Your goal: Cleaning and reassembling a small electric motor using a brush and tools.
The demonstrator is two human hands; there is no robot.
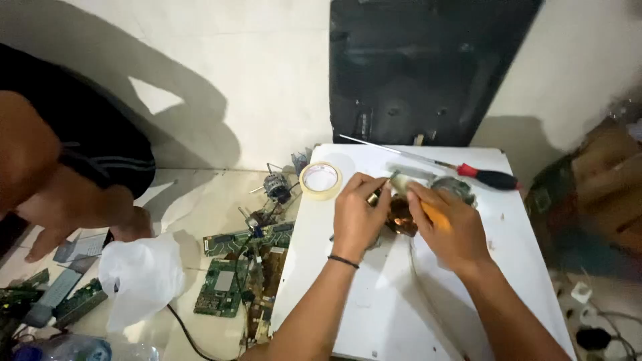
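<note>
left hand [356, 217] and right hand [447, 227] pinching a copper-wound coil [401, 215] over the white bench [374, 301]; right also grips an orange-handled tool [435, 214]; tape roll [320, 180] and red-handled screwdriver [491, 178] nearby.

The white table [374, 314] is my landmark. On it, between my hands, sits a coppery-brown, shiny part [401, 217]. In my right hand [447, 230] I hold a tool with an orange-yellow handle [436, 215] and a pale cream tip. My left hand [358, 217] wears a thin black band at the wrist [343, 261]. At the table's far edge lies a screwdriver [468, 172] with a red collar, black grip and silvery shaft. At its far left corner is a cream roll of tape [320, 180] with a white centre. On the pale floor left of the table lie green circuit boards [221, 284] and a white plastic bag [142, 277]. Behind the table leans a black panel [421, 67].
</note>
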